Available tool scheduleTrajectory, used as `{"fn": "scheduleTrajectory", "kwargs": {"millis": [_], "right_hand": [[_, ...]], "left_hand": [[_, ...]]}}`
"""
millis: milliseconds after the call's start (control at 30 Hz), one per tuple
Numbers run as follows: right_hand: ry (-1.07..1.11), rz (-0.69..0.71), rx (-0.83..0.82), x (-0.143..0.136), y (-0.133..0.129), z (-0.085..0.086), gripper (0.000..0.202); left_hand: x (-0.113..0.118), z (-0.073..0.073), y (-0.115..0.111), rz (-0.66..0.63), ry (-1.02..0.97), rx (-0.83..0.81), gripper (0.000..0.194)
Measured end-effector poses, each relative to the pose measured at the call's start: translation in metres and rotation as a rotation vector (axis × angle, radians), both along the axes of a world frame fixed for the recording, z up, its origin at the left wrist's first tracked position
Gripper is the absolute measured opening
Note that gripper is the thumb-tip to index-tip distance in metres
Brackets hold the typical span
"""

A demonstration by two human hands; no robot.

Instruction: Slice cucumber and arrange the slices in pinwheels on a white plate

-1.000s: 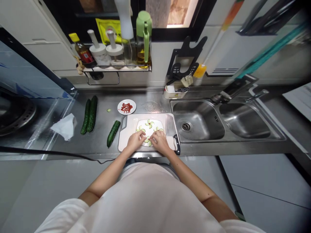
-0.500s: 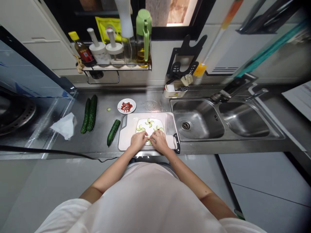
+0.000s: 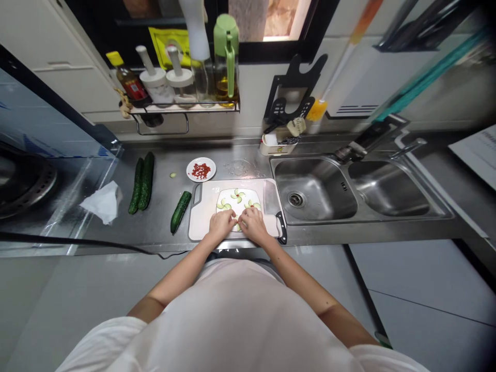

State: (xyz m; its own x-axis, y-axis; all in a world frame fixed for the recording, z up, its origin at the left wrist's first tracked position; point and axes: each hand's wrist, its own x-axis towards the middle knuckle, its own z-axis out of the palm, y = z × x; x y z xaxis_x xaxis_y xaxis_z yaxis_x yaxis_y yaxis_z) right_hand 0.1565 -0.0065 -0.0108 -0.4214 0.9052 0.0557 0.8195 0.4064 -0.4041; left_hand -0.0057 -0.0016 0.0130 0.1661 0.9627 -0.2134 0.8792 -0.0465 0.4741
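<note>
We're in a kitchen here, with a double-bowl steel sink (image 3: pixel 315 191) and its tap (image 3: pixel 351 152) set into a metal counter (image 3: pixel 151 227). Up on the wall, a rack (image 3: pixel 186 109) carries a green-topped oil bottle (image 3: pixel 226 62) and seasoning jars (image 3: pixel 155 82), while cucumbers (image 3: pixel 145 181) and a cutting board (image 3: pixel 205 212) lie below.

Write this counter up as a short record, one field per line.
Left hand: left hand, fingertips low over plate
Right hand: right hand, close beside it
Plate: on cutting board, bearing green slices
Knife: black handle, board's right side
Dish: small dish with red pieces
Cucumbers: a pair, one shorter
</note>
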Motion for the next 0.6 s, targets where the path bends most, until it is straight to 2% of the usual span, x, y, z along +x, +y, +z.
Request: {"fn": "scheduleTrajectory", "kwargs": {"millis": [233,433,600], "right_hand": [[0.028,-0.008,-0.01,0.003,0.002,0.003,0.013],[0.083,-0.087,-0.017,0.011,0.008,0.007,0.013],[0.065,-0.064,-0.042,0.007,0.008,0.006,0.013]], "left_hand": [[-0.001,0.0,0.0,0.003,-0.002,-0.006,0.016],[-0.005,0.001,0.001,0.036,-0.046,0.0,0.014],[-0.003,0.0,0.0,0.021,-0.05,-0.005,0.016]]}}
